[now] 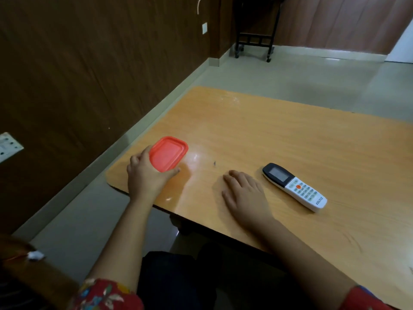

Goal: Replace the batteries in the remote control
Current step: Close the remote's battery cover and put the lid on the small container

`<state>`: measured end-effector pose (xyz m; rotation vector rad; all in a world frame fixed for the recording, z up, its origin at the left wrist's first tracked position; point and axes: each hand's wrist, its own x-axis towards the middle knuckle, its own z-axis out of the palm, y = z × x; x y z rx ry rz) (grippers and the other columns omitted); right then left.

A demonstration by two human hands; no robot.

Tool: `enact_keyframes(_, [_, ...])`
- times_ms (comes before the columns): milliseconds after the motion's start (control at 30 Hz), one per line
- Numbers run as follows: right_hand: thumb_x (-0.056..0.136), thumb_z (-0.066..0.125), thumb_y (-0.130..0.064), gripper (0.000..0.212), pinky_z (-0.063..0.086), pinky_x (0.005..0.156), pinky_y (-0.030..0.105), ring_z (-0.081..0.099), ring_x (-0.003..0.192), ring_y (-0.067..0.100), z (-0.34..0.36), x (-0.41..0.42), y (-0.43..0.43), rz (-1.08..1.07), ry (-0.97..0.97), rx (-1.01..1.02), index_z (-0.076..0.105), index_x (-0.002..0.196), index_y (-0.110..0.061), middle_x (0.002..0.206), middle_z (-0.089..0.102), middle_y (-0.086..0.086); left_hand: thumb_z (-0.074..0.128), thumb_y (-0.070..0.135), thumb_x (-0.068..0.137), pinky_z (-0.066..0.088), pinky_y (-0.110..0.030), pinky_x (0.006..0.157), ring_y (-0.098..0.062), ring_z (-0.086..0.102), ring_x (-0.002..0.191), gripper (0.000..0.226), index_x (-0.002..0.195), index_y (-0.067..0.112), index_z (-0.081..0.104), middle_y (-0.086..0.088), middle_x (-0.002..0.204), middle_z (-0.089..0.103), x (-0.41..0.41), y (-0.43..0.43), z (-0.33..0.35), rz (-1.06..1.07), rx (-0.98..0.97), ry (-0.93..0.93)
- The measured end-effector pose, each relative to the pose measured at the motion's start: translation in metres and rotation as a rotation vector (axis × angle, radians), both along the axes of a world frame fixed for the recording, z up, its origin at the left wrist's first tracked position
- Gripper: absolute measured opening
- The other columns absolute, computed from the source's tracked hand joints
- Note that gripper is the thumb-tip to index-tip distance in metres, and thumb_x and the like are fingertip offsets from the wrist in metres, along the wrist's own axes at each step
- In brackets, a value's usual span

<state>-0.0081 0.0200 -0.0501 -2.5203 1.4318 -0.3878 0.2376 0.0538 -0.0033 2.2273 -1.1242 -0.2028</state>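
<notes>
Beside the flat right grip [243,193] lies the remote [295,187].

An orange wooden table [290,135] bears a red-lidded box [168,153] and a remote control [294,187].

The only word I can read is "VOLTAS", printed in dark letters on the white lower end of the remote control [294,187], below its keypad. The marks on the remote control's buttons are too small for me to make out, and its grey screen shows nothing legible.
</notes>
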Motion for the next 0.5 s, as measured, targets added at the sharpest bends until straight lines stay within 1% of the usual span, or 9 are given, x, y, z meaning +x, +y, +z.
enact_keyframes(233, [0.095,0.035,-0.045,0.047,0.025,0.11,0.034,0.033,0.133,0.016,-0.003,0.001,-0.003,-0.025,0.001,-0.053,0.041,0.138,-0.027,0.145,0.039,-0.007,0.077,0.061,0.061,0.041,-0.049,0.097,-0.036,0.039,0.127,0.099,0.142,0.022,0.037,-0.013,0.137,0.041,0.034,-0.001,-0.004,0.106,0.005,-0.031])
enact_keyframes(333, [0.095,0.035,-0.044,0.047,0.023,0.11,0.034,0.031,0.134,0.015,-0.001,0.001,-0.004,-0.03,0.004,-0.035,0.04,0.139,-0.027,0.145,0.037,-0.008,0.076,0.063,0.061,0.042,-0.049,0.096,-0.036,0.039,0.127,0.099,0.142,0.022,0.036,-0.013,0.136,0.042,0.041,-0.001,-0.01,0.121,0.007,-0.016])
enact_keyframes(500, [0.096,0.035,-0.045,0.047,0.023,0.11,0.033,0.031,0.134,0.014,0.001,0.0,-0.002,-0.024,0.006,-0.033,0.039,0.139,-0.028,0.145,0.037,-0.009,0.073,0.067,0.06,0.039,-0.047,0.099,-0.034,0.04,0.127,0.1,0.142,0.022,0.037,-0.013,0.135,0.042,0.041,-0.004,-0.013,0.119,0.008,-0.038])
